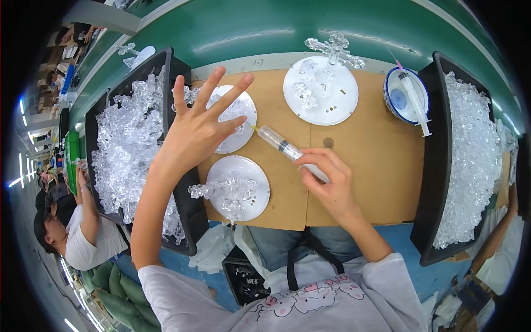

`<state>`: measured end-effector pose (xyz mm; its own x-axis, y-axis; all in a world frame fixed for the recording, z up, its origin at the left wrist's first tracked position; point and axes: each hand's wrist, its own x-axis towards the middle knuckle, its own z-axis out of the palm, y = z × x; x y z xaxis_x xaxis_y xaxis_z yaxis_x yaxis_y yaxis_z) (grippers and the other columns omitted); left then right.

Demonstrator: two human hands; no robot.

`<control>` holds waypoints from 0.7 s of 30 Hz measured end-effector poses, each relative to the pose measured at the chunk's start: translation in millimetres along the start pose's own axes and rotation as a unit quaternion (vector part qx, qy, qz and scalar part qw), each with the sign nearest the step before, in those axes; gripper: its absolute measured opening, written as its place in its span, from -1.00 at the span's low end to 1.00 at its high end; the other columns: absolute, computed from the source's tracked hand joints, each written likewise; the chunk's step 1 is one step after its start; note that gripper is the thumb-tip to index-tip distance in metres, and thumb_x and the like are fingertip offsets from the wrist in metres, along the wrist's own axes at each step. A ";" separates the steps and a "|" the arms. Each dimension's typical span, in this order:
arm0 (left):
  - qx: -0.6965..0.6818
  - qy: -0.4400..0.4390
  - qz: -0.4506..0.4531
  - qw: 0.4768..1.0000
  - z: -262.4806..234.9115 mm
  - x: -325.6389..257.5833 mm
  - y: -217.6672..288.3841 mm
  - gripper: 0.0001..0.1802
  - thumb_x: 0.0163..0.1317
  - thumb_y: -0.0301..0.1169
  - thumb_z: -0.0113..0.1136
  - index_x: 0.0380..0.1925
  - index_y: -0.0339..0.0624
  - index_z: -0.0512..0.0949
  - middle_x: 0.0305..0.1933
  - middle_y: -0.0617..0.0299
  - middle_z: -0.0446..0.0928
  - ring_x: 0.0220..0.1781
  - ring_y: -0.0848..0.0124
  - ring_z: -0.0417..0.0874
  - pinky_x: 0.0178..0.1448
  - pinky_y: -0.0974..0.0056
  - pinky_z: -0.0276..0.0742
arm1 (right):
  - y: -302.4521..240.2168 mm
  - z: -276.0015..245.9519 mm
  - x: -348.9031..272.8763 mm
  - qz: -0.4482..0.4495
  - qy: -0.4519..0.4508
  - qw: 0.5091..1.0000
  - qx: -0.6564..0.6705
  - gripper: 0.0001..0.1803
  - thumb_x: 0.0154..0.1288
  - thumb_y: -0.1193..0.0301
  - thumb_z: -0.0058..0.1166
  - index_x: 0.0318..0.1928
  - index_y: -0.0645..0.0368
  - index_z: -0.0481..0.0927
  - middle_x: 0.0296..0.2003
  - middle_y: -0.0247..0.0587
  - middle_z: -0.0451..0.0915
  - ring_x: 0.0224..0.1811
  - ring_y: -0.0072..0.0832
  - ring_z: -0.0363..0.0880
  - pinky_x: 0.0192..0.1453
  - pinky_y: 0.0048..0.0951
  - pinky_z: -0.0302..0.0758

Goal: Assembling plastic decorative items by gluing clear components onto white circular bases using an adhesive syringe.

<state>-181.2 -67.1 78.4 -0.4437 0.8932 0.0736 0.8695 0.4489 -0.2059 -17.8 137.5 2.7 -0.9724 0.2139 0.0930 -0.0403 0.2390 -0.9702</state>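
Observation:
My right hand [330,180] is closed round a clear syringe [282,146] with a dark plunger seal. The syringe slants up and left, its yellow-green tip over the edge of a white round disc [251,113]. Above that disc my left hand [199,122] spreads its fingers, with no held thing visible; it hides part of the disc and the clear plastic pieces on it. Nearer me, a second white disc [260,205] carries a clear branching plastic part [229,190]. At the far middle a third white disc [332,113] bears an upright clear cross-shaped part [334,52].
Black bins full of clear plastic pieces stand at left [130,149] and right [467,160]. A blue-rimmed bowl [391,102] holds another syringe [414,97]. Brown cardboard [376,177] covers the table. Below is a black crate [232,276]. A person [88,232] sits at left.

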 end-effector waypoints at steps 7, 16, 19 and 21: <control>-0.006 -0.028 0.002 1.000 -2.8 2.0 -0.5 -0.82 0.05 -0.26 0.26 -0.33 0.34 0.74 0.48 0.52 0.10 0.55 0.23 -0.10 0.46 -0.29 -0.60 | -1.7 2.1 0.5 0.008 0.006 1.000 -0.011 -0.80 0.03 0.65 0.13 -0.29 0.18 0.64 -0.19 -0.18 0.60 -0.30 -0.45 0.61 -0.29 -0.49 0.54; -0.014 -0.027 0.000 1.000 -2.3 2.7 0.3 -0.83 0.10 -0.25 0.24 -0.32 0.34 0.73 0.49 0.52 0.07 0.55 0.24 -0.10 0.46 -0.31 -0.57 | -4.7 1.5 -0.4 0.004 0.008 0.999 -0.035 -0.81 0.01 0.64 0.14 -0.32 0.17 0.64 -0.21 -0.19 0.61 -0.28 -0.42 0.62 -0.29 -0.48 0.53; -0.013 -0.031 -0.001 0.999 -2.5 2.1 0.3 -0.84 0.12 -0.24 0.23 -0.32 0.34 0.73 0.49 0.52 0.06 0.55 0.24 -0.10 0.46 -0.31 -0.56 | -6.5 3.6 -4.3 0.009 0.005 0.999 -0.032 -0.81 0.01 0.63 0.15 -0.32 0.16 0.64 -0.20 -0.19 0.61 -0.27 -0.40 0.62 -0.28 -0.47 0.54; -0.013 -0.029 -0.002 1.000 -2.9 2.1 0.7 -0.84 0.13 -0.24 0.23 -0.32 0.35 0.73 0.49 0.52 0.06 0.55 0.24 -0.10 0.46 -0.31 -0.56 | -7.8 2.8 -4.5 0.012 0.004 0.999 -0.031 -0.81 0.00 0.63 0.15 -0.31 0.16 0.64 -0.20 -0.19 0.61 -0.27 -0.40 0.62 -0.28 -0.47 0.54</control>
<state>-180.9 -64.9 81.2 -0.4574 0.8891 0.0180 0.8732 0.4529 -0.1800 -13.8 131.9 9.2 -0.9713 0.2271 0.0710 -0.0019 0.2911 -0.9567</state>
